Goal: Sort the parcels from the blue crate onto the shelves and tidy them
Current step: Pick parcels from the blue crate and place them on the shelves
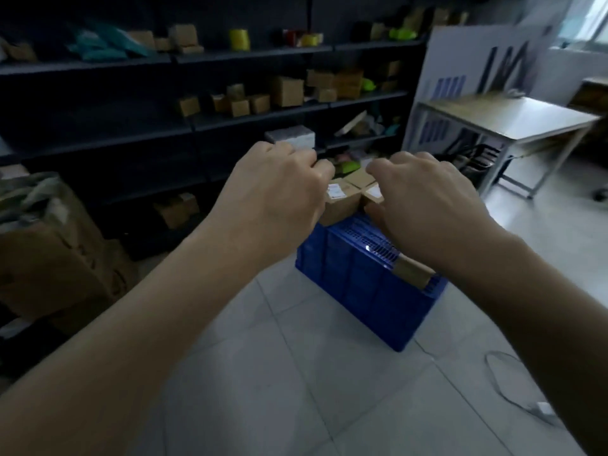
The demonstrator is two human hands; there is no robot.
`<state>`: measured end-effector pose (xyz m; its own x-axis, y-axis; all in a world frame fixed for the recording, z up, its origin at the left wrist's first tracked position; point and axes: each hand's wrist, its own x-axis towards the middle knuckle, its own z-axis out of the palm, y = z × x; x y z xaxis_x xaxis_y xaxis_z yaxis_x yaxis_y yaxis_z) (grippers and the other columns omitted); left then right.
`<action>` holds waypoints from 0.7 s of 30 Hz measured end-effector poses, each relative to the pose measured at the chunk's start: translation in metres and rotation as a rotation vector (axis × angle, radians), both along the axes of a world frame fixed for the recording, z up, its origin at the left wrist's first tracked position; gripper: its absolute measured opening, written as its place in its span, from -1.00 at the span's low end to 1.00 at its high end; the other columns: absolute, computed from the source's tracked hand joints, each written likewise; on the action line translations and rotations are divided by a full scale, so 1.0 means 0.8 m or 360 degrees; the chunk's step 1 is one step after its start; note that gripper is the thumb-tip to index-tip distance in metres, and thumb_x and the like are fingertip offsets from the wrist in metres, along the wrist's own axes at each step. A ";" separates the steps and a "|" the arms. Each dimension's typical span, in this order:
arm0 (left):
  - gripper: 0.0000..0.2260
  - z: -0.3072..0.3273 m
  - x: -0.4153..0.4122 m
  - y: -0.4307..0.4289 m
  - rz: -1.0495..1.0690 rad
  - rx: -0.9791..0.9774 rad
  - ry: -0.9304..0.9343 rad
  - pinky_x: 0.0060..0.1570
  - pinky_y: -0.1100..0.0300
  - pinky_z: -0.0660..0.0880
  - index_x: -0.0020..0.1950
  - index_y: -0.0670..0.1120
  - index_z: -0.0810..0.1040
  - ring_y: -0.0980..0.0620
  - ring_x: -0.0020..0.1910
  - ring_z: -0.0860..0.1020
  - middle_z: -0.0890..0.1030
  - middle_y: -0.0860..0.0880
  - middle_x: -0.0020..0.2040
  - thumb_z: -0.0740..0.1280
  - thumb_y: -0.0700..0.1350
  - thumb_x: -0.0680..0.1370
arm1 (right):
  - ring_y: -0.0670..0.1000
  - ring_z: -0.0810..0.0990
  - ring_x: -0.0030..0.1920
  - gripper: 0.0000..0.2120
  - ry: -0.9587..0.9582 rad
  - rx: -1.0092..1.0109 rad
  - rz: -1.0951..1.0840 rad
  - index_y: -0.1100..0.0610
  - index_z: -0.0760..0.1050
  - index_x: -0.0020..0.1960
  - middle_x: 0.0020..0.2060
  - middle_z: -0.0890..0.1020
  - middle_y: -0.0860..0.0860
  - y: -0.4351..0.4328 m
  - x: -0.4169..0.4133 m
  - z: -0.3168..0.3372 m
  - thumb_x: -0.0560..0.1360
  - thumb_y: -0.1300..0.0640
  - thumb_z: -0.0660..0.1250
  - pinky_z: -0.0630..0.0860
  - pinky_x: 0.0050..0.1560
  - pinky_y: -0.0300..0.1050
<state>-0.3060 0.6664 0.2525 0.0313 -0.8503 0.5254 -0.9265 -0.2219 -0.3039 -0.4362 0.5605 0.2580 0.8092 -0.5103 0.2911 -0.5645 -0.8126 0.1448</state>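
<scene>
Each grip closes on a cardboard parcel: left hand, right hand, over the parcel-filled blue crate.

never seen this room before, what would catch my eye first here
Two bare hands, left hand and right hand, reach over small cardboard boxes piled in a bright blue crate on the pale tiled floor. Behind stand dark shelves dotted with parcels; a white table sits at right.

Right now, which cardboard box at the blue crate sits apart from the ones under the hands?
The plain box wedged at the blue crate near edge, below the right wrist; the others cluster at the far end.
</scene>
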 end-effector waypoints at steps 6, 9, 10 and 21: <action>-0.78 -0.010 -0.022 -0.130 -0.0135 -0.0016 0.0102 -0.18 0.13 0.23 0.11 -0.18 0.55 -0.15 -0.12 0.53 0.61 -0.13 -0.08 0.26 -0.11 0.54 | 0.19 0.48 0.15 -0.74 -0.0047 0.0003 -0.0196 0.13 0.44 0.23 0.10 0.54 0.12 -0.124 -0.042 -0.008 0.57 0.11 0.29 0.34 -0.02 -0.01; -0.72 -0.020 -0.018 -0.175 -0.0188 -0.0018 0.0148 -0.13 0.15 0.27 0.19 -0.13 0.51 -0.09 -0.04 0.52 0.59 -0.09 0.01 0.16 -0.05 0.57 | 0.19 0.49 0.18 -0.67 -0.0088 0.0095 -0.0292 0.14 0.44 0.29 0.15 0.55 0.13 -0.173 -0.053 -0.010 0.57 0.04 0.27 0.38 0.01 -0.01; -0.72 -0.023 -0.014 -0.189 -0.0193 -0.0024 0.0133 -0.15 0.13 0.30 0.17 -0.14 0.52 -0.10 -0.06 0.53 0.60 -0.10 -0.01 0.17 -0.05 0.57 | 0.19 0.49 0.19 -0.66 -0.0095 0.0096 -0.0328 0.14 0.45 0.29 0.16 0.55 0.14 -0.188 -0.055 -0.012 0.57 0.03 0.27 0.40 0.05 0.02; -0.75 -0.049 0.075 -0.356 -0.0288 0.0024 0.0279 -0.13 0.07 0.39 0.20 -0.15 0.53 -0.12 -0.08 0.53 0.59 -0.10 -0.06 0.24 -0.08 0.57 | 0.20 0.50 0.20 -0.65 -0.0116 0.0131 -0.0495 0.15 0.46 0.30 0.17 0.57 0.15 -0.340 0.017 -0.035 0.57 0.02 0.28 0.41 0.08 0.02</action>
<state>-0.2460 0.3814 0.2134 -0.0329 -0.8582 0.5123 -0.9895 -0.0441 -0.1374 -0.4227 0.2885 0.2303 0.5897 -0.7538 0.2899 -0.7938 -0.6072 0.0358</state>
